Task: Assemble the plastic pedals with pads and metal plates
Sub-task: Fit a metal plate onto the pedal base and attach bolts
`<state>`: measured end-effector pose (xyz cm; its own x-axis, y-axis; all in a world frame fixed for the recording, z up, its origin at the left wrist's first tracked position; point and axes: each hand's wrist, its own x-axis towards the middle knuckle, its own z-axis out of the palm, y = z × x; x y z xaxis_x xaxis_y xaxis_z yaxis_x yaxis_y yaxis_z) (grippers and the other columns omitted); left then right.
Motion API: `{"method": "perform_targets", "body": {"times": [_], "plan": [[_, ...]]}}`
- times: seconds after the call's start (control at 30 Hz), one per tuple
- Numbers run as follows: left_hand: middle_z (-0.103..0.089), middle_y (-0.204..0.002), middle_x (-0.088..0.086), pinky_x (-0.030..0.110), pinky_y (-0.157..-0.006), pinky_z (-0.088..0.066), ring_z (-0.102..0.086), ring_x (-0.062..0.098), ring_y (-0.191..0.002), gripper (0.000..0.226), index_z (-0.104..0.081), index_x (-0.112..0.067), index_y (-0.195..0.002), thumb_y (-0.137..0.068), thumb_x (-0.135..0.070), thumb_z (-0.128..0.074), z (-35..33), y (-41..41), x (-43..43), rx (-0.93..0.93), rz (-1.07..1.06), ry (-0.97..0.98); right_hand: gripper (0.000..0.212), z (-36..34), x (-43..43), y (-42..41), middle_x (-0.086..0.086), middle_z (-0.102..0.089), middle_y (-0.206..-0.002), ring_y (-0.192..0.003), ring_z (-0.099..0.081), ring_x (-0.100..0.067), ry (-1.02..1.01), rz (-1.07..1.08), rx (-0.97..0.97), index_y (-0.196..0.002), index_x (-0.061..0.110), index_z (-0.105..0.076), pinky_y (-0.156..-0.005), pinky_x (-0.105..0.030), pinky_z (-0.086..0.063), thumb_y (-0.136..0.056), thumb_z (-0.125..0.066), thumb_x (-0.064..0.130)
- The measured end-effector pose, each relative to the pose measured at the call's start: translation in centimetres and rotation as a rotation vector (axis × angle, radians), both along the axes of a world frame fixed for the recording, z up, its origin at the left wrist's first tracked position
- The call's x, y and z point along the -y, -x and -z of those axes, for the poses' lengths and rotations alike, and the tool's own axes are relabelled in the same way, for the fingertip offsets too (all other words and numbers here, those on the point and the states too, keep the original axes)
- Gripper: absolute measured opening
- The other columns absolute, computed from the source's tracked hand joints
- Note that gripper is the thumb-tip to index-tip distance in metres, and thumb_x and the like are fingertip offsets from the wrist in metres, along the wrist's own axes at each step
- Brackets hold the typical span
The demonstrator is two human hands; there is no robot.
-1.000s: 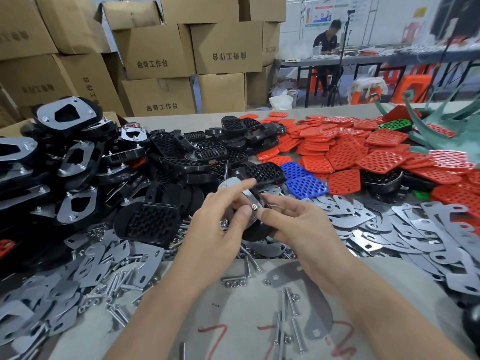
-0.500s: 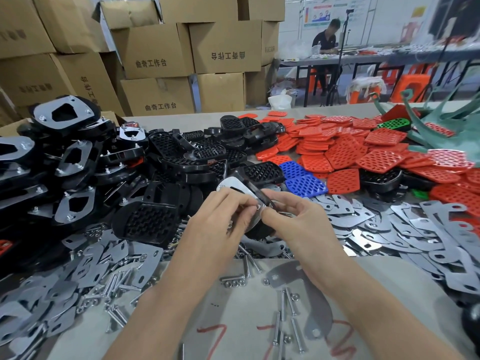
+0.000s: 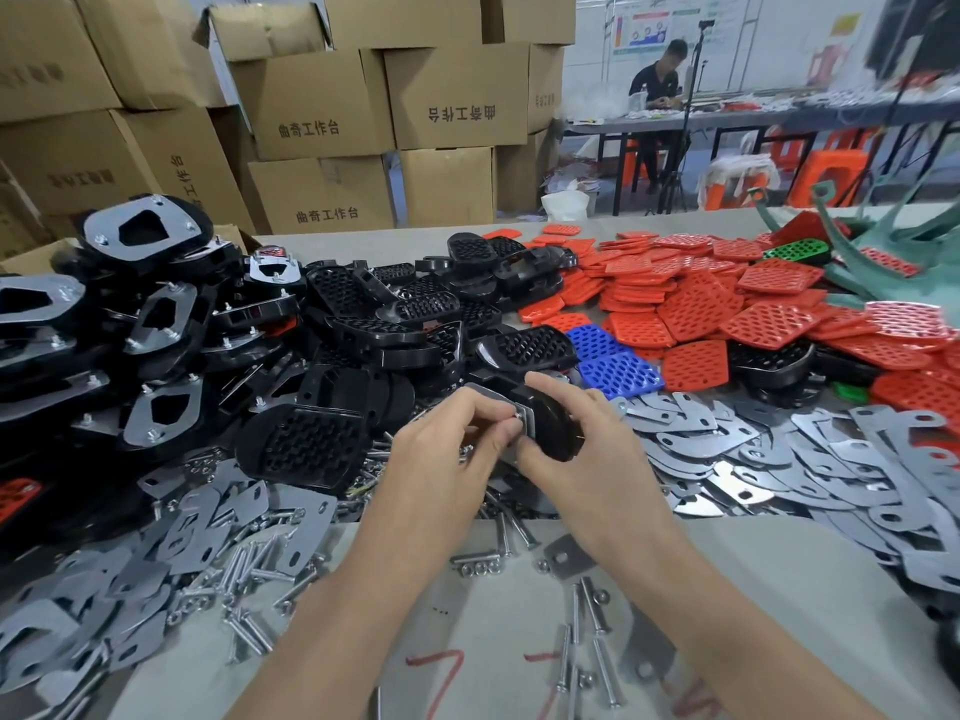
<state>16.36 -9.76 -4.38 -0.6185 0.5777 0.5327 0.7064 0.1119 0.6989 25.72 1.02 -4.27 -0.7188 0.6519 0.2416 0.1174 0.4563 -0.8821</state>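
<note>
A black plastic pedal [image 3: 550, 423] with a metal plate [image 3: 522, 415] on its underside is held up over the middle of the table. My right hand [image 3: 582, 449] grips the pedal from the right, thumb underneath. My left hand [image 3: 452, 449] pinches a small nut or bolt end at the plate's corner with its fingertips. Loose bolts and nuts [image 3: 582, 636] lie on the grey table [image 3: 467, 667] below my hands.
Finished black pedals with plates [image 3: 145, 314] pile up at the left. Bare black pedals [image 3: 415, 314] sit behind. Red pads [image 3: 701, 304] and blue pads [image 3: 613, 361] spread at the back right, metal plates [image 3: 779, 459] at the right and front left. Cardboard boxes [image 3: 322, 122] stand behind.
The pedal has turned in my hands so its black rounded side faces right. My left fingers have curled tighter round the fastener at the plate's corner.
</note>
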Motion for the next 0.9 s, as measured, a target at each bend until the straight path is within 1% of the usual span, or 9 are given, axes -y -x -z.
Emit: {"method": "perform_targets", "body": {"times": [0.17, 0.33, 0.43, 0.5, 0.53, 0.6, 0.67, 0.73, 0.9], "plan": [[-0.069, -0.098, -0.028, 0.003, -0.076, -0.044, -0.066, -0.01, -0.09, 0.016, -0.064, -0.03, -0.087, -0.092, -0.017, -0.071, -0.2, -0.7, -0.2, 0.027, 0.001, -0.029, 0.045, -0.1, -0.1, -0.2, 0.014, -0.068, -0.118, -0.111, -0.063, -0.004, 0.039, 0.06, -0.067, -0.132, 0.032, -0.066, -0.102, -0.023, -0.046, -0.088, -0.075, 0.024], [-0.071, -0.088, -0.024, 0.008, -0.069, -0.046, -0.067, 0.0, -0.081, 0.009, -0.066, -0.028, -0.085, -0.093, -0.024, -0.07, -0.6, -1.2, -0.5, 0.129, -0.024, -0.076, 0.045, -0.1, 0.2, 0.0, 0.019, -0.066, -0.117, -0.111, -0.061, 0.0, -0.027, 0.115, -0.113, -0.133, 0.034, -0.066, -0.1, -0.016, -0.044, -0.089, -0.075, 0.028], [-0.073, -0.081, -0.017, 0.012, -0.064, -0.047, -0.066, 0.003, -0.073, 0.012, -0.068, -0.027, -0.082, -0.093, -0.03, -0.068, -0.7, -1.5, -0.7, 0.265, -0.026, -0.116, 0.044, -0.1, 0.4, 0.0, 0.019, -0.062, -0.098, -0.096, -0.057, 0.008, -0.138, 0.156, -0.148, -0.132, 0.032, -0.067, -0.085, -0.004, -0.038, -0.089, -0.075, 0.026], [-0.073, -0.081, -0.014, 0.015, -0.065, -0.05, -0.066, 0.005, -0.073, 0.011, -0.068, -0.027, -0.083, -0.094, -0.029, -0.068, -0.7, -1.7, -0.7, 0.295, -0.015, -0.128, 0.043, 0.0, 0.4, -0.1, 0.021, -0.057, -0.088, -0.088, -0.053, 0.015, -0.187, 0.17, -0.185, -0.129, 0.029, -0.069, -0.078, 0.001, -0.034, -0.088, -0.076, 0.022], [-0.072, -0.083, -0.014, 0.016, -0.066, -0.05, -0.066, 0.006, -0.075, 0.009, -0.068, -0.026, -0.085, -0.094, -0.028, -0.068, -0.7, -1.8, -0.7, 0.263, -0.011, -0.118, 0.042, 0.1, 0.4, -0.1, 0.021, -0.057, -0.087, -0.086, -0.053, 0.017, -0.198, 0.172, -0.19, -0.129, 0.028, -0.07, -0.076, 0.002, -0.034, -0.088, -0.076, 0.02], [-0.069, -0.086, -0.016, 0.01, -0.069, -0.045, -0.064, 0.002, -0.081, 0.007, -0.065, -0.024, -0.088, -0.095, -0.024, -0.067, -0.7, -1.7, -0.5, 0.111, -0.028, -0.065, 0.043, 0.1, 0.3, 0.0, 0.02, -0.058, -0.089, -0.086, -0.053, 0.017, -0.202, 0.173, -0.183, -0.129, 0.027, -0.07, -0.077, 0.003, -0.034, -0.088, -0.075, 0.02], [-0.065, -0.086, -0.015, 0.006, -0.072, -0.042, -0.06, -0.002, -0.083, 0.007, -0.064, -0.021, -0.088, -0.094, -0.019, -0.068, -0.8, -1.4, -0.4, -0.046, -0.058, -0.017, 0.043, 0.1, 0.2, 0.0, 0.016, -0.062, -0.094, -0.089, -0.055, 0.01, -0.191, 0.166, -0.174, -0.13, 0.026, -0.069, -0.08, 0.002, -0.034, -0.087, -0.076, 0.02], [-0.066, -0.087, -0.016, 0.005, -0.072, -0.041, -0.06, -0.003, -0.083, 0.007, -0.065, -0.019, -0.088, -0.093, -0.017, -0.069, -0.8, -1.1, -0.2, -0.084, -0.067, -0.014, 0.043, 0.0, 0.2, 0.0, 0.014, -0.064, -0.097, -0.091, -0.056, 0.004, -0.183, 0.157, -0.175, -0.129, 0.027, -0.069, -0.08, 0.001, -0.035, -0.087, -0.076, 0.02], [-0.071, -0.086, -0.021, 0.009, -0.065, -0.046, -0.065, -0.001, -0.074, 0.007, -0.068, -0.029, -0.086, -0.093, -0.028, -0.069, -1.2, -1.7, -0.2, 0.161, -0.044, -0.076, 0.041, -0.2, 0.4, -0.2, 0.019, -0.058, -0.088, -0.085, -0.052, 0.019, -0.264, 0.184, -0.214, -0.126, 0.027, -0.071, -0.078, 0.004, -0.032, -0.087, -0.077, 0.018]]}}
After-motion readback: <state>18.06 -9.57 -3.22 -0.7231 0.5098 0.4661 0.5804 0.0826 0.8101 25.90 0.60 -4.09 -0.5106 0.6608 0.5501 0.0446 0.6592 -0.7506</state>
